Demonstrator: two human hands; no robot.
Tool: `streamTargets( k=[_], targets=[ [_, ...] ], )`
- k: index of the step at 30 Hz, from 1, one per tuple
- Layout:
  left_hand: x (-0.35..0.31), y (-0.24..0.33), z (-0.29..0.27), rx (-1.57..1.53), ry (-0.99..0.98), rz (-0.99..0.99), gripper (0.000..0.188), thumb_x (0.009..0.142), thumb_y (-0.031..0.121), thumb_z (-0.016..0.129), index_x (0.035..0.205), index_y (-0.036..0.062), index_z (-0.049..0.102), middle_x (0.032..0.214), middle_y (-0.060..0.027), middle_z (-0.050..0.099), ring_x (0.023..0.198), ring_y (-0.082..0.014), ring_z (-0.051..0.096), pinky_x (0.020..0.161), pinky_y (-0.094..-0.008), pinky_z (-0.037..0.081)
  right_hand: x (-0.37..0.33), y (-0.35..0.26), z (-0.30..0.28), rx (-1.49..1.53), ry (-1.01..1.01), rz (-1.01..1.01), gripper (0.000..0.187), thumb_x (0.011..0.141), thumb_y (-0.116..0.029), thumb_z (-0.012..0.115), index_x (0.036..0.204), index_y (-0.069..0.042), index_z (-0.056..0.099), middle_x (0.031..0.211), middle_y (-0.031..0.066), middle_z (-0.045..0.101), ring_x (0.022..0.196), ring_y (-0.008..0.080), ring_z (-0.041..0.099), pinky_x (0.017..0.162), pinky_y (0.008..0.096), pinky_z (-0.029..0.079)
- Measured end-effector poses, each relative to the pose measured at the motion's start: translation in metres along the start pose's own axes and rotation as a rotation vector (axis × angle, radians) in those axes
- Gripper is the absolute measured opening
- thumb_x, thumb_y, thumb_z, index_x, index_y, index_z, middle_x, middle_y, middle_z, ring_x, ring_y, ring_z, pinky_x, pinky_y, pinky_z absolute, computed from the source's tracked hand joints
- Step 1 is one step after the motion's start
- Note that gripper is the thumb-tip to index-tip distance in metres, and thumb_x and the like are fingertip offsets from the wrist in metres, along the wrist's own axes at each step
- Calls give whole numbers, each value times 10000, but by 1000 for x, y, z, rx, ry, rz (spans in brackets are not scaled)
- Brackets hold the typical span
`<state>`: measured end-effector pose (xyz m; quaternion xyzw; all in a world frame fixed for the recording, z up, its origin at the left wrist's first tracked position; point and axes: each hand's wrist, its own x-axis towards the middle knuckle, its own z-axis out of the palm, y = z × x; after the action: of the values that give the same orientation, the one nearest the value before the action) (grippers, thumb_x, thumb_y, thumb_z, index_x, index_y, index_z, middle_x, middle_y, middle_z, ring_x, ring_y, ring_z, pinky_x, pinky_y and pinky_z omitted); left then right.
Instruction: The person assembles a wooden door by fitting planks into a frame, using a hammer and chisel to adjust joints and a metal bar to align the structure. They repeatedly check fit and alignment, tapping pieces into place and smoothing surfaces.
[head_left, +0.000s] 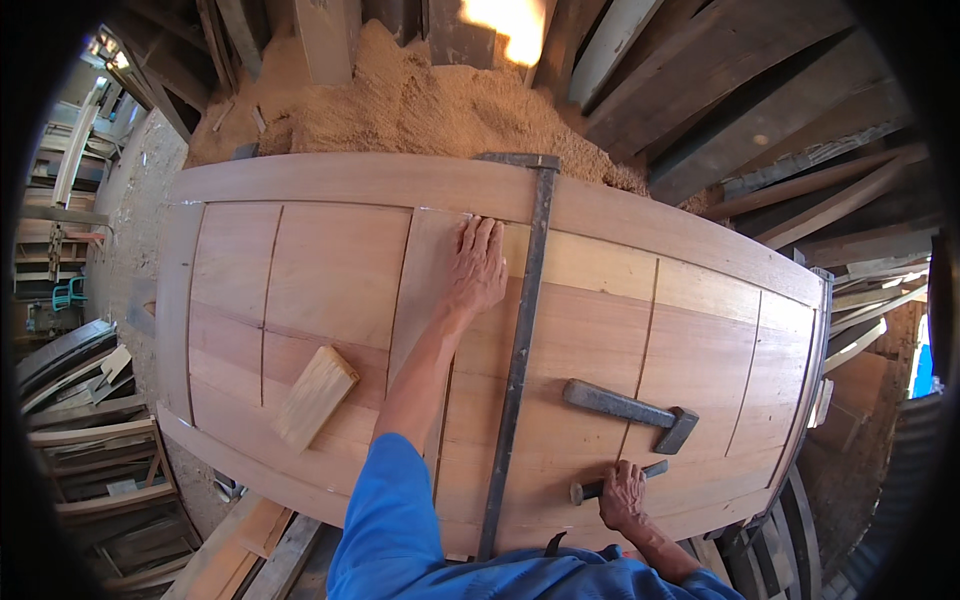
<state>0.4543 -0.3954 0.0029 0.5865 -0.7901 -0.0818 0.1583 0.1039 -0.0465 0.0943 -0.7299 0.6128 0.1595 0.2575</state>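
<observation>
A large panelled wooden door (580, 350) lies flat in front of me. My left hand (480, 265) reaches far across it and rests on its middle rail near the far stile, fingers laid on the wood and holding nothing. Close to my body, my right hand (624, 497) is closed around a short dark chisel-like metal bar (586, 492) with a flared end. Just beyond that hand lies a hammer (630, 408), its head to the right. A long dark bar clamp (520, 350) spans the door between my hands. Left of my forearm sits a pale wood block (315, 398).
Another clamp (825, 310) stands at the door's right end. Sawdust (400, 100) is heaped beyond the far edge, with dark boards (760, 100) leaning at the far right. Stacked timber (110, 500) fills the left side, beside a strip of floor (130, 220).
</observation>
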Motion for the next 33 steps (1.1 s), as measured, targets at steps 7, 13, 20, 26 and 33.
streamTargets(
  k=[7,13,20,26,33],
  targets=[
    [22,0,-11,-115,18,-24,472,868,141,640,1313,13,549,1324,-155,529,1257,-340,473,1102,-506,328,40,-11,-88,313,-43,220,332,761,-77,660,1071,3,576,925,223,655,882,426,642,783,537,499],
    [20,-12,-9,-112,14,-64,444,834,91,664,1267,50,573,1293,-129,554,1234,-317,490,1078,-492,343,131,-15,-207,1003,663,9,268,919,-116,600,1158,-14,534,929,50,594,824,139,588,747,326,521],
    [10,-28,-3,-313,463,-76,423,807,-83,588,1204,58,558,1168,-147,626,1173,-358,542,1014,-489,405,257,-81,-269,1212,878,-555,312,929,-50,610,1228,-21,526,1094,120,612,1113,253,616,1050,464,478],
    [10,-31,-9,-300,456,-240,461,808,-106,577,1232,68,523,1007,-145,635,1073,-363,553,954,-497,414,345,-154,-267,1310,835,-566,169,938,-37,710,1079,-48,617,934,50,692,840,122,662,750,261,545],
    [10,-38,-4,-367,407,-286,490,809,-109,585,1253,85,513,877,-92,629,954,-338,535,896,-489,415,378,-185,-255,1179,673,-478,123,971,-113,695,1020,-30,618,848,-4,616,779,81,576,696,256,482]
  ],
)
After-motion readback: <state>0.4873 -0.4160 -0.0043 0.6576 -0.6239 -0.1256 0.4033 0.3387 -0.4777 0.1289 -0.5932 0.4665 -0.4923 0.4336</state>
